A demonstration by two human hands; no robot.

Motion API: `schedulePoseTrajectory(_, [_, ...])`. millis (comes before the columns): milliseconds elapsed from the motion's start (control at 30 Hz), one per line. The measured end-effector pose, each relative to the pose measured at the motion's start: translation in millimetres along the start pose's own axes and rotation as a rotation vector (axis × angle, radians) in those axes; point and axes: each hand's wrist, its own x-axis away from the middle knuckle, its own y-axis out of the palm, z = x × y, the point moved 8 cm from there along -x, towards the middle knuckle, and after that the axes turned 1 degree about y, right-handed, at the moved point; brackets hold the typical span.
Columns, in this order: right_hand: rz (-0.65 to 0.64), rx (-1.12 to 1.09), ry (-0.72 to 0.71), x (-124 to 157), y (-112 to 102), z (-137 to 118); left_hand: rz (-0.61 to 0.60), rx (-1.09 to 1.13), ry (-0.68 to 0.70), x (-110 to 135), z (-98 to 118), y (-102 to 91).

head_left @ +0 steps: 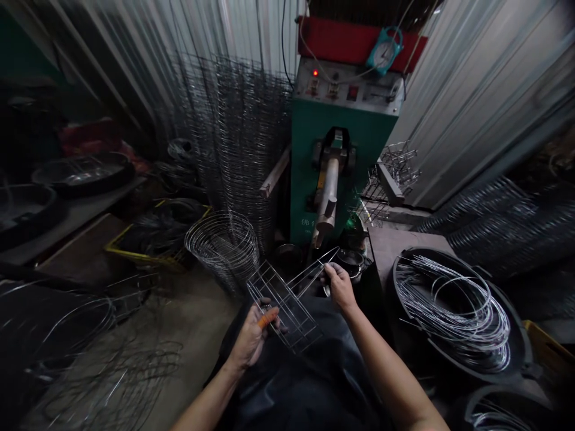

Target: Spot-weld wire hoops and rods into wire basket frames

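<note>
My left hand [255, 336] is closed around the left edge of a wire rack [287, 308], a flat grid of thin metal rods held above my lap. An orange covering wraps its thumb or a finger. At the rack's upper right, my right hand [338, 284] pinches the rods of a narrow arm that reaches out from the grid. Just beyond the rack stands a green spot-welding machine [305, 155], its thick metal electrode [330, 185] pointing toward me. The rack's tip lies below the electrode, apparently apart from it.
Tall stacks of wire rings [242, 143] stand behind on the left, with a nearer wire stack [222, 245]. On the right, a black tub [395, 299] holds coiled wire rods. A yellow crate [128, 254] sits left. A teal clock [385, 51] hangs on the machine.
</note>
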Motion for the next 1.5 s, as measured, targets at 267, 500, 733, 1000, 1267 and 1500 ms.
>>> schedulePoseTrajectory(267, [0.035,-0.099,0.048,-22.1,0.9,9.9,0.010,-0.024,0.037,-13.4,18.9,7.0])
schedulePoseTrajectory(500, [0.058,-0.136,0.052,-35.1,3.7,2.1,0.011,-0.029,0.025,-23.1,28.0,13.0])
schedulePoseTrajectory(733, [0.044,-0.144,0.118,-38.0,5.9,4.4,0.029,-0.051,-0.008,-22.4,34.0,15.5])
schedulePoseTrajectory(1000, [-0.447,0.268,0.182,50.3,9.3,23.3,0.050,-0.026,0.076,-25.0,26.5,13.6])
schedulePoseTrajectory(1267, [-0.421,0.381,0.056,54.5,9.9,30.1,0.066,0.048,0.118,-25.1,25.2,12.5])
schedulePoseTrajectory(1500, [-0.437,0.355,0.047,50.1,13.2,31.2,0.081,0.061,0.125,-26.0,27.6,10.1])
